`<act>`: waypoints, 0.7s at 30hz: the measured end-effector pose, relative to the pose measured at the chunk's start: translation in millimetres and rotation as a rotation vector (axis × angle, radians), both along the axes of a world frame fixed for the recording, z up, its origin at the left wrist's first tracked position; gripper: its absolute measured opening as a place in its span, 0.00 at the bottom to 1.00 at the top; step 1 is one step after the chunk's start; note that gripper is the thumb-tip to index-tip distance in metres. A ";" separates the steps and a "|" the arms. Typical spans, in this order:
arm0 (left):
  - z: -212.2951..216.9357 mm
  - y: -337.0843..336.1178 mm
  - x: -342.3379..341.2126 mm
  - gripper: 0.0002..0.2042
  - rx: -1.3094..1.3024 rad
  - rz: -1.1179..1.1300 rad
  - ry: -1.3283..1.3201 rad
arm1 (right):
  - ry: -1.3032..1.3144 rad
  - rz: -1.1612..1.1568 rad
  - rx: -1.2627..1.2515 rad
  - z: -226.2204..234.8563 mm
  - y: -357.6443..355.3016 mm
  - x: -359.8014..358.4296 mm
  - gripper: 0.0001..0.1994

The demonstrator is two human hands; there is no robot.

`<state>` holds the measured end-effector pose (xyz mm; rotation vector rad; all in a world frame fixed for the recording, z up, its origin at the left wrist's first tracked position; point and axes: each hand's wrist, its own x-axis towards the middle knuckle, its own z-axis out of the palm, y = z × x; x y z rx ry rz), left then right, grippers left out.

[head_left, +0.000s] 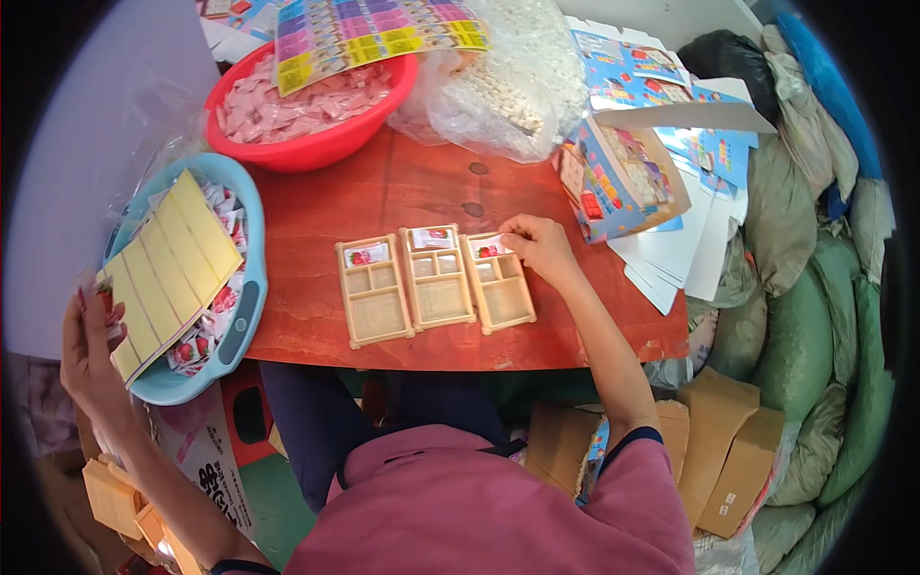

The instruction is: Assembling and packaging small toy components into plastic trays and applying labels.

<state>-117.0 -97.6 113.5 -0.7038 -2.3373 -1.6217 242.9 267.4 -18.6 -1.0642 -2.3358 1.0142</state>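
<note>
Three beige plastic compartment trays, the left one (379, 316), the middle one (441, 300) and the right one (506, 303), lie side by side on the red table (297, 216). Each has a small strawberry-printed packet in its top compartment. My right hand (543, 249) pinches the edge of the packet (489, 248) in the right tray. Raised beside the light-blue basin (255, 292), my left hand (88, 340) has its fingers closed around small printed packets (105, 291), partly hidden. More such packets fill the basin, under a yellow lined sheet (172, 273).
A red basin (316, 153) of pink packets stands at the back, partly covered by a colourful sticker sheet (379, 38). Beside it lies a clear bag of white pieces (522, 96). An open printed box (599, 196) and flat cartons (671, 254) occupy the right; sacks (810, 316) are piled beyond.
</note>
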 end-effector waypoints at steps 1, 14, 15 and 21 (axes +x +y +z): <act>3.4 -12.0 -7.7 0.17 -0.044 -0.001 -0.008 | 0.043 0.054 0.117 0.5 -4.2 -6.0 0.07; 15.9 11.4 36.5 0.12 -0.194 -0.283 0.053 | 0.087 0.015 0.268 24.2 -30.7 -0.8 0.09; 12.6 16.8 38.1 0.11 -0.225 -0.319 0.055 | 0.104 0.015 0.295 25.9 -29.5 0.0 0.09; -8.5 10.5 41.1 0.15 -0.677 -0.405 0.383 | 0.179 -0.007 0.265 33.4 -1.8 -28.0 0.11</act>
